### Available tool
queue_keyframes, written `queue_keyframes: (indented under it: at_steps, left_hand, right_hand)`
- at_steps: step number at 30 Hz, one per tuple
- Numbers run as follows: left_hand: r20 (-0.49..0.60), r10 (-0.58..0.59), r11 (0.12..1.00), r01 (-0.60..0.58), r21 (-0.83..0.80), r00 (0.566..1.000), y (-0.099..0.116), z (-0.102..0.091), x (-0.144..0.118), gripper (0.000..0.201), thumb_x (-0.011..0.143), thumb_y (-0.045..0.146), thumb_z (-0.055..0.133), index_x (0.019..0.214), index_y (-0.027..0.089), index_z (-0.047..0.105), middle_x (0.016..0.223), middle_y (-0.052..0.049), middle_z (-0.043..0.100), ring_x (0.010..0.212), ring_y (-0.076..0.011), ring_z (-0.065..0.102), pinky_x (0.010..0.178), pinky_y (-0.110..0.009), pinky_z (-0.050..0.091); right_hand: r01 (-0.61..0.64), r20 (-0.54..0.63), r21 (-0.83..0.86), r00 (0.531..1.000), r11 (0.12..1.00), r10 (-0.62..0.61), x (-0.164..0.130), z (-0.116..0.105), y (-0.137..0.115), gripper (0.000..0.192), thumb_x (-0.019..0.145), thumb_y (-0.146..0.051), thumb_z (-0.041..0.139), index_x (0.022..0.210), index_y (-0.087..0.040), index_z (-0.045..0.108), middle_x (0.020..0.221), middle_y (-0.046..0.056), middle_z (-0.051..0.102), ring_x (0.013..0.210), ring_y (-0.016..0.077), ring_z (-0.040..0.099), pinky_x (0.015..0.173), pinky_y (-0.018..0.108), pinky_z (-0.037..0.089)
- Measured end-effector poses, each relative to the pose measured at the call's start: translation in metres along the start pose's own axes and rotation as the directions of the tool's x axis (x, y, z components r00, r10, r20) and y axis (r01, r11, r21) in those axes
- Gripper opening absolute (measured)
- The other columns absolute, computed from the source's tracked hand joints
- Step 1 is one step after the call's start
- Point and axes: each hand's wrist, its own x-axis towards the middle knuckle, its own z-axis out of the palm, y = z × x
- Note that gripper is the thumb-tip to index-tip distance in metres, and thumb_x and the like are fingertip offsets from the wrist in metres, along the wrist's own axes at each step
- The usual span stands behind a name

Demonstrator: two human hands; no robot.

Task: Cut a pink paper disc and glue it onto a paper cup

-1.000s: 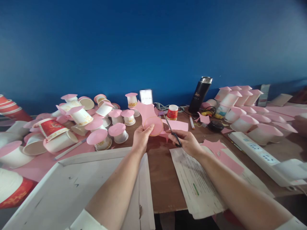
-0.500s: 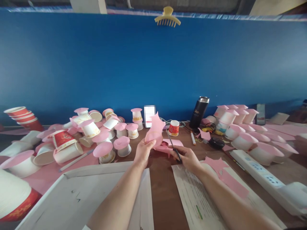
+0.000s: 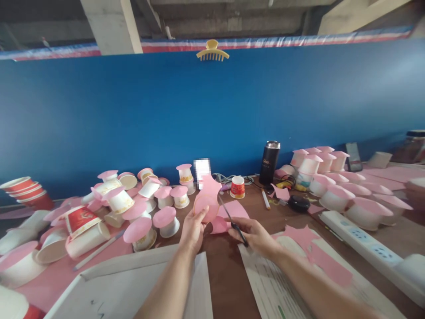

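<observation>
I see the L hand [image 3: 194,228] pinching pink paper [image 3: 207,204] under its thumb, front-left of the red cup [image 3: 237,188]. R hand [image 3: 254,237] is curled round the scissors [image 3: 239,232] by the black handles, in front of the cup; can't tell if blades touch paper. Black flask [image 3: 269,163] stands R of cup, w/ pink-topped cups [image 3: 165,217] crowding its L side.

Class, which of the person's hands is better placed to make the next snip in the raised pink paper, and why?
Right, probably: the right hand holds the scissors, angled up beside the edge of the pink paper. The left hand is occupied gripping that paper.
</observation>
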Motion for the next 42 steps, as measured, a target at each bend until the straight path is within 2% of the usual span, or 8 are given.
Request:
queue_keyframes:
  at_steps: [5,12,15,20,29,33,42]
  left_hand:
    - [0.029,-0.059,0.997,0.058,0.046,0.998,0.002,0.006,-0.006,0.034,0.067,0.031,0.078,0.092,0.014,0.065,0.085,-0.007,0.073,0.080,-0.0201,0.069,0.070,-0.028,0.051]
    - [0.056,-0.108,0.992,0.104,0.070,0.993,0.002,0.009,-0.009,0.047,0.064,0.032,0.079,0.106,0.015,0.065,0.080,-0.006,0.072,0.073,-0.0205,0.068,0.057,-0.025,0.049]
    - [0.034,-0.118,0.990,0.115,0.085,0.992,0.002,0.011,-0.010,0.044,0.063,0.033,0.080,0.102,0.017,0.067,0.076,-0.005,0.071,0.071,-0.0209,0.068,0.051,-0.024,0.046]
    - [0.050,-0.117,0.988,0.112,0.104,0.992,0.000,0.010,-0.011,0.031,0.066,0.035,0.078,0.089,0.017,0.067,0.080,-0.005,0.072,0.072,-0.0202,0.068,0.058,-0.026,0.049]
    - [0.045,-0.104,0.988,0.098,0.120,0.994,-0.001,0.012,-0.011,0.039,0.060,0.034,0.083,0.089,0.013,0.069,0.078,-0.007,0.073,0.072,-0.0194,0.069,0.061,-0.024,0.048]
    - [0.056,-0.095,0.990,0.089,0.113,0.994,0.000,0.013,-0.012,0.044,0.059,0.035,0.083,0.094,0.012,0.070,0.079,-0.008,0.074,0.073,-0.0210,0.069,0.063,-0.026,0.050]
    - [0.059,-0.092,0.989,0.085,0.119,0.994,-0.004,0.010,-0.011,0.045,0.060,0.036,0.083,0.096,0.011,0.070,0.081,-0.009,0.074,0.074,-0.0216,0.069,0.068,-0.030,0.052]
  right_hand:
    - [-0.018,0.022,0.060,1.000,0.998,0.016,0.000,-0.004,0.003,0.062,0.068,-0.050,0.077,0.114,-0.010,0.068,0.067,-0.001,0.049,0.060,0.0085,0.038,0.057,0.025,0.032]
    - [-0.040,0.017,0.074,0.999,0.996,0.039,-0.003,-0.006,-0.002,0.068,0.067,-0.053,0.078,0.117,-0.009,0.067,0.067,0.000,0.051,0.059,0.0089,0.043,0.058,0.026,0.035]
    - [-0.051,0.029,0.079,0.998,0.996,0.049,-0.003,-0.005,-0.002,0.068,0.067,-0.052,0.078,0.119,-0.010,0.066,0.067,0.000,0.051,0.058,0.0085,0.043,0.055,0.024,0.034]
    - [-0.049,0.007,0.088,0.999,0.995,0.049,-0.003,-0.005,0.000,0.065,0.067,-0.052,0.078,0.118,-0.011,0.067,0.067,0.000,0.052,0.058,0.0083,0.044,0.052,0.023,0.032]
    - [-0.060,-0.020,0.103,0.998,0.993,0.062,-0.002,-0.003,-0.002,0.069,0.063,-0.050,0.081,0.118,-0.011,0.067,0.066,-0.001,0.051,0.056,0.0078,0.043,0.053,0.024,0.034]
    - [-0.062,-0.032,0.102,0.997,0.993,0.066,-0.002,-0.003,-0.001,0.068,0.066,-0.050,0.079,0.120,-0.010,0.065,0.066,-0.001,0.051,0.058,0.0086,0.044,0.056,0.026,0.038]
    - [-0.041,-0.033,0.072,0.999,0.997,0.043,-0.001,-0.002,0.000,0.067,0.064,-0.050,0.080,0.116,-0.010,0.066,0.067,-0.001,0.052,0.060,0.0096,0.044,0.056,0.026,0.037]
